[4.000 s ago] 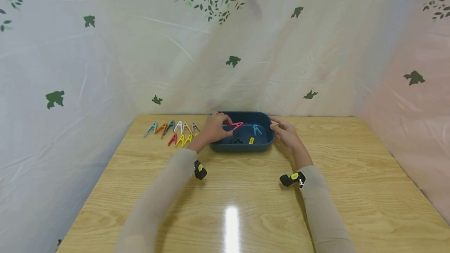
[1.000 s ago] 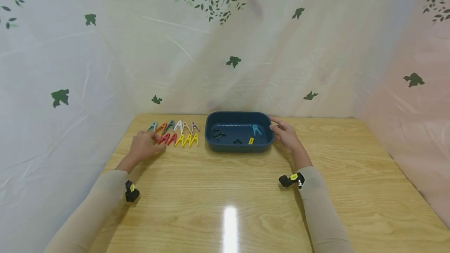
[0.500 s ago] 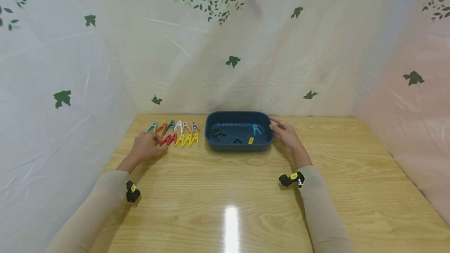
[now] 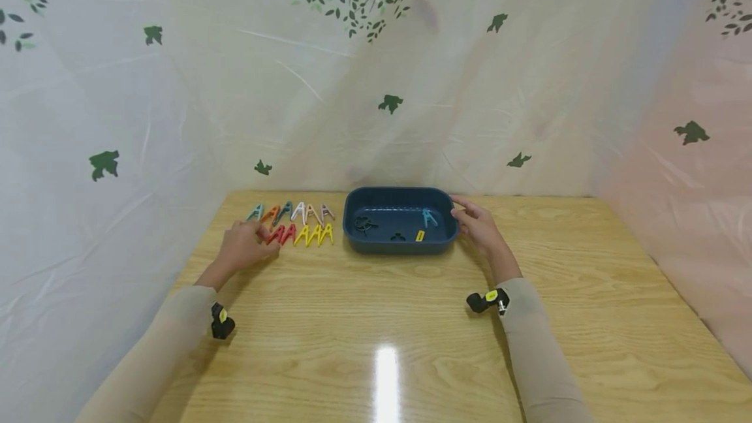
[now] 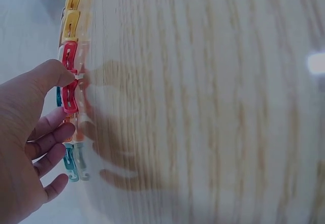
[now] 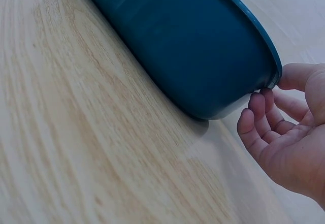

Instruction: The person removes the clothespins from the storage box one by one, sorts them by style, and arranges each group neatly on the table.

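Observation:
At the left end of the front row of clips, my left hand pinches a pinkish-red clothespin between thumb and index finger. It lies on the table, beside another red clothespin. Several yellow clothespins continue that row to the right. My right hand grips the right rim of a dark blue basin, thumb on top and fingers below, as the right wrist view shows. Inside the basin are a light blue clothespin and a dark clip-like item whose kind is unclear.
A back row of clothespins holds teal, orange, dark teal, white, cream and mauve ones. A yellow label shows inside the basin. Behind the wooden table hangs a patterned cloth.
My left hand left the basin with the pink clothespin and set it at the left end of the front row. Over the last second it has barely moved. The right hand stayed on the rim.

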A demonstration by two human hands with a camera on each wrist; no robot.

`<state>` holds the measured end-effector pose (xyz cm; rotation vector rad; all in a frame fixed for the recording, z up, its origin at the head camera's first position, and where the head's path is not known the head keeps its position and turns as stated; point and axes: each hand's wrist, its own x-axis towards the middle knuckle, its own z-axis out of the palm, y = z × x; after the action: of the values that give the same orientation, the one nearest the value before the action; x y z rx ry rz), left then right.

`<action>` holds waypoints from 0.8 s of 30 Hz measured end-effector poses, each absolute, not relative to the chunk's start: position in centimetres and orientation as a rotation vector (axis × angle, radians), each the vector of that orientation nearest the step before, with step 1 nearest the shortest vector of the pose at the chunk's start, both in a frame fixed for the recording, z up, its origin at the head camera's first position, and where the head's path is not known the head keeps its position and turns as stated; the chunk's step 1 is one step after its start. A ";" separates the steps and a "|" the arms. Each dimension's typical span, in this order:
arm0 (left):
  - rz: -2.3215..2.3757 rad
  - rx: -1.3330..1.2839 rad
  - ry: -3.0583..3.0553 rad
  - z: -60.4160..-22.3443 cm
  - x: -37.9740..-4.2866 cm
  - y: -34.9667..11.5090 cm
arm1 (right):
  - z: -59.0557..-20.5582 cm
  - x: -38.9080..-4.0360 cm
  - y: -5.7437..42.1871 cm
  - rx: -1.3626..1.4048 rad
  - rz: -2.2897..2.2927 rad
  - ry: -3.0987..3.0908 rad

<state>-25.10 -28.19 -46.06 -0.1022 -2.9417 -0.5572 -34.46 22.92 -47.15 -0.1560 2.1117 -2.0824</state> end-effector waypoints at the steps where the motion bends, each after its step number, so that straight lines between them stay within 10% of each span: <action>1: -0.554 -0.098 -2.943 -46.1 -25.1 -28.2 | -47.1 -34.4 22.9 -0.154 -2.079 2.113; 24: -0.576 -0.048 -2.953 -46.2 -25.7 -27.9 | -47.4 -34.5 23.1 -0.165 -2.070 2.131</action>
<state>-25.69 -27.92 -46.17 -0.0481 -2.9526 -0.5758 -34.51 23.07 -47.35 -0.1651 2.1307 -2.0698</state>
